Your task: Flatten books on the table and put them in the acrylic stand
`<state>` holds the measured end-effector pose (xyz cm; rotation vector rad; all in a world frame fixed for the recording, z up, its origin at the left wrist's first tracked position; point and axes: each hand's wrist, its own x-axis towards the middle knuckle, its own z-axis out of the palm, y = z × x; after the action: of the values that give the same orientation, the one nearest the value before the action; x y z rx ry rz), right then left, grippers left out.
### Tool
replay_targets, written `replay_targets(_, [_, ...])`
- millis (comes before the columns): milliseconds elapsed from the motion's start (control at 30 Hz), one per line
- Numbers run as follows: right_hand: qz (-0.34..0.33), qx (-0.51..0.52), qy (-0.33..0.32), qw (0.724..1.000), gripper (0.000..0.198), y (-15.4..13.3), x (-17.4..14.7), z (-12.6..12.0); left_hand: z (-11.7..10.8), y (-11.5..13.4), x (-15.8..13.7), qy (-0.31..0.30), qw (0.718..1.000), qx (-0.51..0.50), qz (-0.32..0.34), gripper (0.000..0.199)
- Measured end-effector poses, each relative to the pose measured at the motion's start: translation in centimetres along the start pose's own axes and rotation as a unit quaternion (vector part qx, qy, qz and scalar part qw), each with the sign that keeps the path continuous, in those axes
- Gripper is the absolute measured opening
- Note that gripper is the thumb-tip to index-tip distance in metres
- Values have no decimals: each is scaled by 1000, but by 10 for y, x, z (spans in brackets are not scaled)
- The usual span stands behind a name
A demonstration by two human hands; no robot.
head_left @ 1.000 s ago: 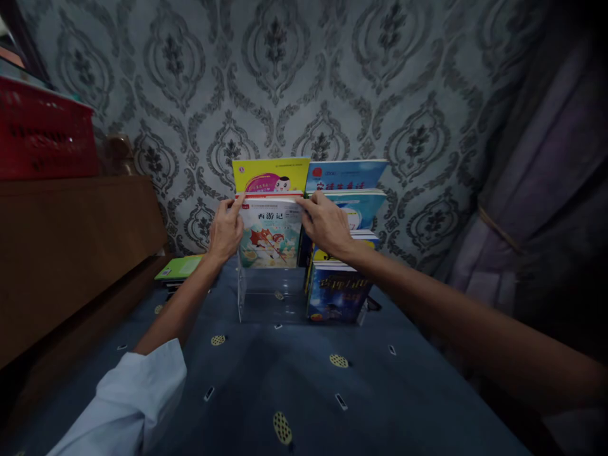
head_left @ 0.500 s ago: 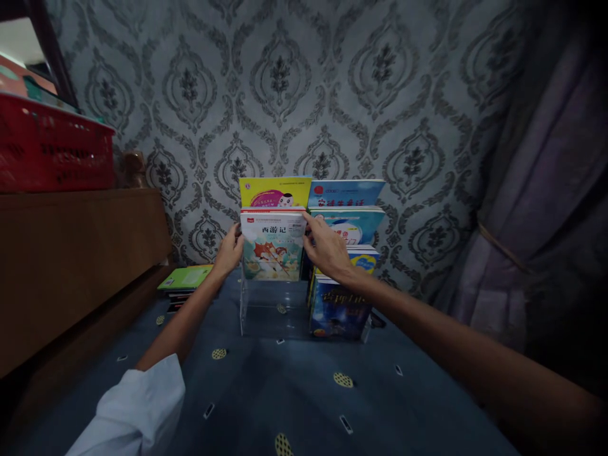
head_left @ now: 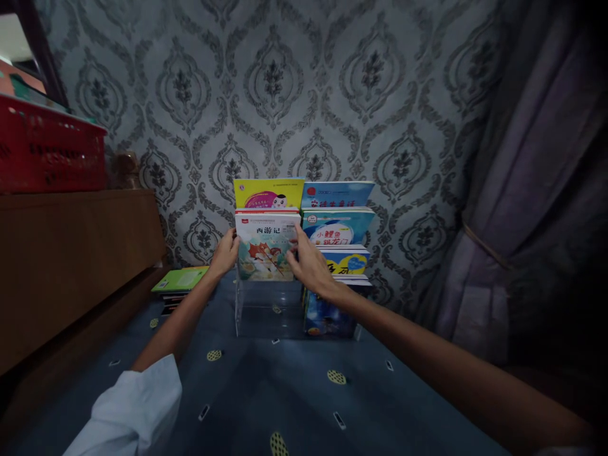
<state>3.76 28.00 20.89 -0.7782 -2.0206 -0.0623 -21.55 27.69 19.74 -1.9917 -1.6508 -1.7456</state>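
Note:
A picture book (head_left: 266,250) with a red-caped figure on its pale cover stands upright in the left column of a clear acrylic book rack (head_left: 266,326). My left hand (head_left: 225,253) is closed on the book's left edge, its fingertips partly hidden. At the right edge, my right hand (head_left: 308,261) touches the front cover with thumb and forefinger apart. Behind this book rises a yellow book (head_left: 268,190). The right column holds a blue book (head_left: 339,192), a teal book (head_left: 338,227), a blue-and-yellow book (head_left: 354,261) and a dark blue book (head_left: 327,313), the last partly covered by my wrist.
A stack of books topped by a green one (head_left: 178,278) lies left of the rack on the dark patterned tablecloth (head_left: 266,392). A red plastic basket (head_left: 52,149) sits on a wooden cabinet (head_left: 80,247) at left. Patterned wallpaper is behind; a curtain (head_left: 484,240) hangs at right.
My right hand has shifted from the book's right edge onto the front of its cover. The left hand stays at the left edge. The whole view has moved slightly.

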Motion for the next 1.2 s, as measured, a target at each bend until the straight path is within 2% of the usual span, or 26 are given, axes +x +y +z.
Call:
replay_targets(167, [69,104,-5,992,72,8,-1,13,-1,-2,0,-8,1000,-2,11,36])
replay_targets(367, [137,221,-21,965,66,14,5,20,0,-2,-2,7,999,27,43,36])
replay_targets(567, [146,255,-34,955,65,15,4,18,1,-3,-1,2,996,55,75,35])
replay_targets(767, [143,254,-50,955,67,19,5,22,3,-4,0,0,995,62,76,37])
replay_targets(900, [109,244,-41,963,75,19,-4,24,-3,-23,-18,16,993,81,83,41])
replay_targets(967, [76,227,-38,970,77,12,-16,21,-10,-43,-39,16,991,119,57,42])
replay_targets(1067, [34,209,-53,976,70,-6,-50,14,-24,-79,-79,-32,972,231,-40,43])
replay_targets(1133, [19,209,-104,972,60,-19,-82,12,-34,-100,-103,-76,934,322,-132,51])
replay_targets(1200, [25,223,-180,958,48,-29,-120,16,-44,-118,-119,-121,893,387,-196,61])
